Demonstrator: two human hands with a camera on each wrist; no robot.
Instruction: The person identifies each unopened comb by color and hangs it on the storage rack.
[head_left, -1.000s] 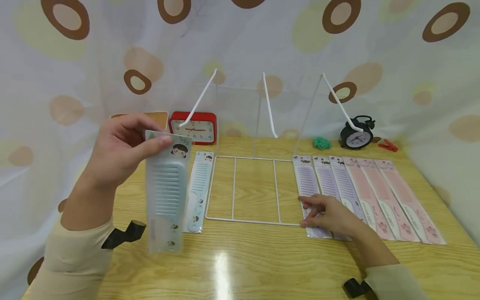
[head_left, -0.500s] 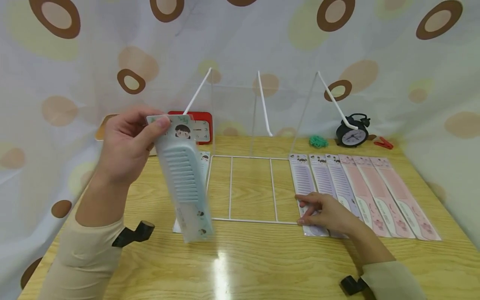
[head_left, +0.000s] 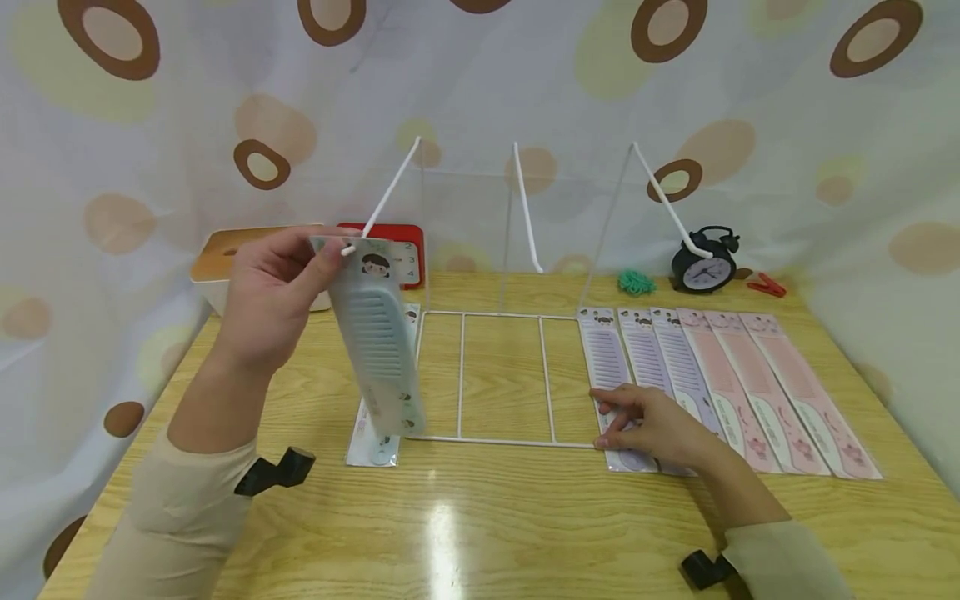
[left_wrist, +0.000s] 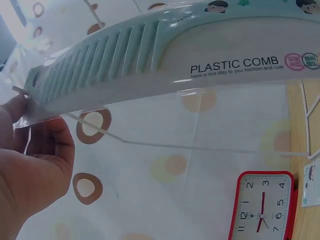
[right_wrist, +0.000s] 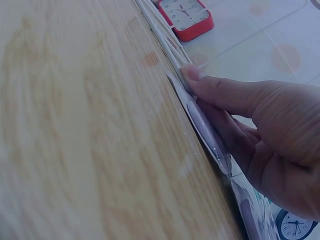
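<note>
My left hand (head_left: 262, 304) pinches the top of a light blue comb (head_left: 375, 337) in a clear packet, raised and tilted at the left hook (head_left: 392, 187) of a white wire rack (head_left: 547, 379). In front of the packet's top the hook's tip shows; in the left wrist view it sticks out past the packet's end, beside my thumb. "PLASTIC COMB" is printed on the packet there. My right hand (head_left: 652, 427) holds the rack's front right corner between thumb and index finger, over a purple packaged comb (head_left: 606, 354). Another blue packaged comb (head_left: 375, 442) lies left of the rack, partly hidden.
More purple and pink packaged combs (head_left: 806, 383) lie in a row on the right. Along the back stand a red clock (head_left: 408, 279), a black alarm clock (head_left: 705, 271) and a wooden-lidded box (head_left: 217, 254). A green coil (head_left: 636, 282) and red clip (head_left: 767, 285) lie nearby.
My left hand has carried the blue comb right, to the left hook, and the packet's lower end has swung right. The hook's tip now shows before the packet. My right hand keeps its place.
</note>
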